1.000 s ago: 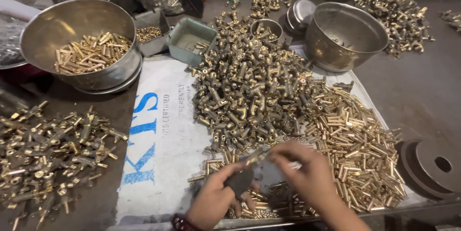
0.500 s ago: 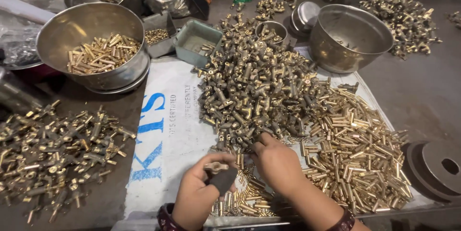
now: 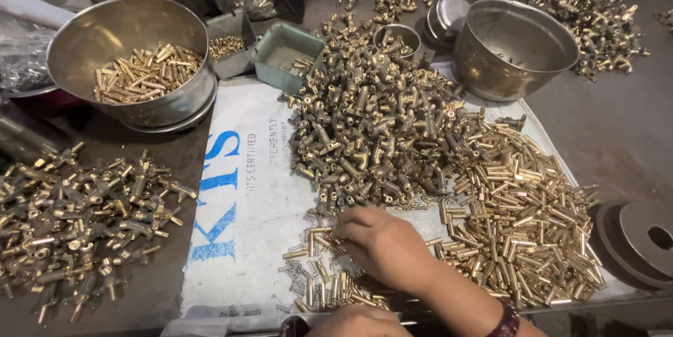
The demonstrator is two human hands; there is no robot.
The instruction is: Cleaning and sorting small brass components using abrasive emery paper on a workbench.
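The small brass tubes (image 3: 329, 267) you are working with lie scattered on the white woven sack (image 3: 252, 204) spread over the table (image 3: 617, 120), just in front of you, between the big heap of brass fittings (image 3: 371, 134) and the table's near edge. Your right hand (image 3: 382, 242) rests palm down among them, fingers bent and spread over the tubes nearest the heap; whether anything is pinched beneath them is hidden, so I cannot tell. Your left hand (image 3: 357, 321) shows only as knuckles at the bottom edge, and its grip cannot be made out either. To your right lies a broad pile of longer brass tubes (image 3: 519, 218), touching the heap of fittings. Beyond that heap stands a steel bowl (image 3: 508, 46), nearly bare inside. At far left another steel bowl (image 3: 133, 57) holds brass tubes, with a small green tray (image 3: 284, 53) beside it. More brass fittings (image 3: 77, 218) are spread on the dark table at your left.
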